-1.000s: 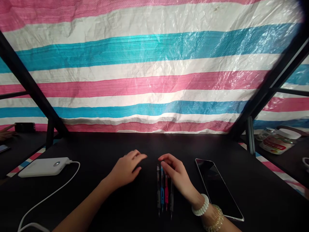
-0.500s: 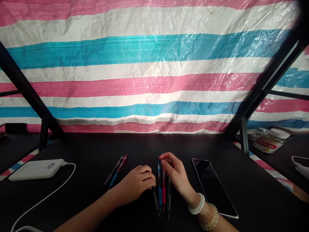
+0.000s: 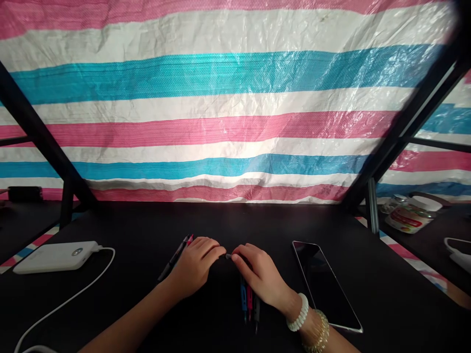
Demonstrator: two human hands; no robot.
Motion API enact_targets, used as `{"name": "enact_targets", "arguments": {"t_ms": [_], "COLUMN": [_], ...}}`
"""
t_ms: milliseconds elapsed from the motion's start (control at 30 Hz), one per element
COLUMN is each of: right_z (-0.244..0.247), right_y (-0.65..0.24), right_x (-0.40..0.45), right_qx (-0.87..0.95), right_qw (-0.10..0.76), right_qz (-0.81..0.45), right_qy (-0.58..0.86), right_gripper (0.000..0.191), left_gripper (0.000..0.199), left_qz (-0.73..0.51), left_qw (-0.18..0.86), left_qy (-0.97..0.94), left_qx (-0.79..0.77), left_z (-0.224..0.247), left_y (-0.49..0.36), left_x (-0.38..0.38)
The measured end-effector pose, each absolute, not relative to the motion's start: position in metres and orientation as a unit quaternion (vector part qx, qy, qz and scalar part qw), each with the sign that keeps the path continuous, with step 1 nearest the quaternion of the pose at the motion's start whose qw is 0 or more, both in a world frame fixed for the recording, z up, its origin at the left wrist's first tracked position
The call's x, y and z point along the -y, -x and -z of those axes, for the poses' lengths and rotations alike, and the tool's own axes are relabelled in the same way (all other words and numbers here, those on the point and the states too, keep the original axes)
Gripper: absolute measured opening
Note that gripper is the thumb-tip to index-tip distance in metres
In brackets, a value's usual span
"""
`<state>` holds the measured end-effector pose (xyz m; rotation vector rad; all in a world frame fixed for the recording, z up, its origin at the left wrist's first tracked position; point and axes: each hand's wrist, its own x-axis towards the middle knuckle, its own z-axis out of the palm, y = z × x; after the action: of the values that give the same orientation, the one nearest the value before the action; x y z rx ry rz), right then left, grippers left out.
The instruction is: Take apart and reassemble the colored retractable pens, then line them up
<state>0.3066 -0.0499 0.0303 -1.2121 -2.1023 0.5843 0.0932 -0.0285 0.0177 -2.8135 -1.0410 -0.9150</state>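
Note:
In the head view, my left hand (image 3: pixel 196 264) and my right hand (image 3: pixel 259 269) face each other over the black table. A dark pen (image 3: pixel 227 256) runs between their fingertips, each hand closed on one end; only a short middle piece of it shows. Below my right hand lie a blue pen (image 3: pixel 243 300), a pink-red pen (image 3: pixel 249 301) and a black pen (image 3: pixel 256 314), side by side, their upper ends covered by the hand. Beyond my left hand rest a black pen (image 3: pixel 172 261) and a red-tipped pen (image 3: pixel 190 239), partly hidden.
A phone (image 3: pixel 327 287) lies right of my right hand. On the left sits a white power bank (image 3: pixel 55 257) with a white cable (image 3: pixel 93 282). Black frame bars (image 3: pixel 44 132) slope at both sides, before a striped plastic sheet (image 3: pixel 221 108). A jar (image 3: pixel 412 215) stands far right.
The dark pen left of the row has been picked up and now lies crosswise between both hands. My left hand moved left and away; my right hand lowered over the row's upper ends.

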Motion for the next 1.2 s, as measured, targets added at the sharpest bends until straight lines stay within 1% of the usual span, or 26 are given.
{"name": "enact_targets", "arguments": {"t_ms": [133, 233, 333, 400, 533, 600, 767, 900, 1200], "right_z": [-0.029, -0.028, -0.027, -0.024, -0.016, -0.012, -0.009, -0.008, -0.004], "right_y": [-0.306, -0.306, -0.305, -0.305, -0.302, -0.302, -0.299, -0.295, -0.287], "right_x": [0.048, 0.047, 0.046, 0.046, 0.044, 0.042, 0.04, 0.043, 0.052], "right_qx": [0.808, 0.798, 0.775, 0.746, 0.651, 0.613, 0.581, 0.591, 0.635], "right_qw": [0.297, 0.314, 0.336, 0.357, 0.437, 0.466, 0.5, 0.511, 0.528], "right_qz": [-0.196, -0.229, -0.286, -0.324, -0.374, -0.392, -0.393, -0.359, -0.294], "right_qy": [0.469, 0.461, 0.453, 0.459, 0.495, 0.504, 0.507, 0.511, 0.481], "right_gripper": [0.031, 0.033, 0.041, 0.047, 0.052, 0.055, 0.06, 0.06, 0.057], "left_gripper": [0.028, 0.02, 0.014, 0.013, 0.01, 0.009, 0.01, 0.011, 0.018], "left_qz": [0.309, 0.308, 0.328, 0.339, 0.337, 0.334, 0.352, 0.367, 0.359], "left_qw": [0.035, 0.059, 0.084, 0.11, 0.173, 0.18, 0.134, 0.088, 0.004], "left_qy": [0.887, 0.89, 0.885, 0.882, 0.881, 0.884, 0.88, 0.876, 0.871], "left_qx": [0.343, 0.331, 0.32, 0.308, 0.282, 0.274, 0.29, 0.299, 0.335], "left_z": [-0.022, -0.022, -0.02, -0.018, -0.016, -0.014, -0.009, -0.006, -0.006], "left_y": [-0.092, -0.093, -0.096, -0.099, -0.11, -0.115, -0.119, -0.12, -0.122], "left_x": [0.029, 0.028, 0.027, 0.027, 0.034, 0.038, 0.044, 0.043, 0.049]}}
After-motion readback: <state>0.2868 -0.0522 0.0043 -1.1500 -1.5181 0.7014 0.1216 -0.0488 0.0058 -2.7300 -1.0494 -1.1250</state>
